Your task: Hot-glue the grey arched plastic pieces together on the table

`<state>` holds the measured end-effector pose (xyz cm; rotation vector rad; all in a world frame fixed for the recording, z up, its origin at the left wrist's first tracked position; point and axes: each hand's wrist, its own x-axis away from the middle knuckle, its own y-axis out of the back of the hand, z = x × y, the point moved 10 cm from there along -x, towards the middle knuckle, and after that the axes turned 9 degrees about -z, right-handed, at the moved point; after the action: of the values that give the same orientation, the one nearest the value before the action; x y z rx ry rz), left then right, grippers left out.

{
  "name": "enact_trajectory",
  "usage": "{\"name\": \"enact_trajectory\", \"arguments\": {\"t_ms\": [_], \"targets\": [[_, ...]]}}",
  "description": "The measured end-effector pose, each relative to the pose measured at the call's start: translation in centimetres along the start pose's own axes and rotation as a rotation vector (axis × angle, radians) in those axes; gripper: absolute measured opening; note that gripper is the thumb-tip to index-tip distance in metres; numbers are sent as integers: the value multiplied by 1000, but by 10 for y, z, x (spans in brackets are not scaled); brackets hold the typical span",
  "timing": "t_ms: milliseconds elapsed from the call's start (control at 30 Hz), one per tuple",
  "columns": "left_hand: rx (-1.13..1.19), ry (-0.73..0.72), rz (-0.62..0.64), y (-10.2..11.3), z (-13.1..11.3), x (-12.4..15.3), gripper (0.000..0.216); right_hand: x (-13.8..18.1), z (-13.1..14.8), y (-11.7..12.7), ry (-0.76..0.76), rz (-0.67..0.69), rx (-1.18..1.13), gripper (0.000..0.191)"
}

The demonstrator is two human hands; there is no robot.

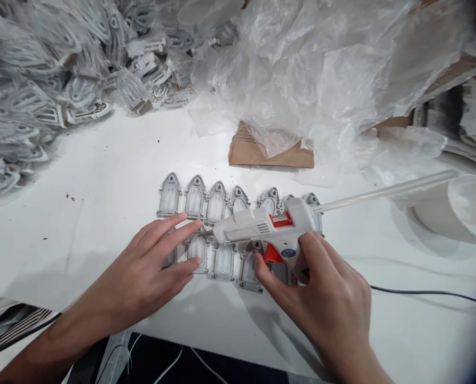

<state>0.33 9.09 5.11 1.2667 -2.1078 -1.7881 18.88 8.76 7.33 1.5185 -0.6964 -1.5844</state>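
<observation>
Right of centre in the frame, the right hand [334,290] has its fingers clamped round the handle of a glue gun [248,224], nozzle leftward. Centre-left, the left hand [152,261] spreads its fingers over arched grey pieces [216,204] lying in two rows on the surface [113,160]; whether it touches them is unclear.

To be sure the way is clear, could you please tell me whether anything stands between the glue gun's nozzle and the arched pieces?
Nothing visible separates the nozzle of the glue gun from the arched pieces below. The left hand is closest: its fingertips are beside the nozzle, and it partly covers the front row's leftmost piece.
</observation>
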Motion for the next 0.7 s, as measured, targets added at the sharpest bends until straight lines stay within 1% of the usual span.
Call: {"name": "enact_trajectory", "arguments": {"t_ms": [133, 333, 700], "targets": [[7, -1, 6, 0, 0, 0, 18, 0, 0, 0, 2, 2, 0, 43], [11, 9, -9, 0, 0, -1, 18, 3, 3, -2, 29, 22, -16, 34], [22, 9, -15, 1, -1, -1, 17, 6, 3, 3, 40, 3, -49, 30]]}}
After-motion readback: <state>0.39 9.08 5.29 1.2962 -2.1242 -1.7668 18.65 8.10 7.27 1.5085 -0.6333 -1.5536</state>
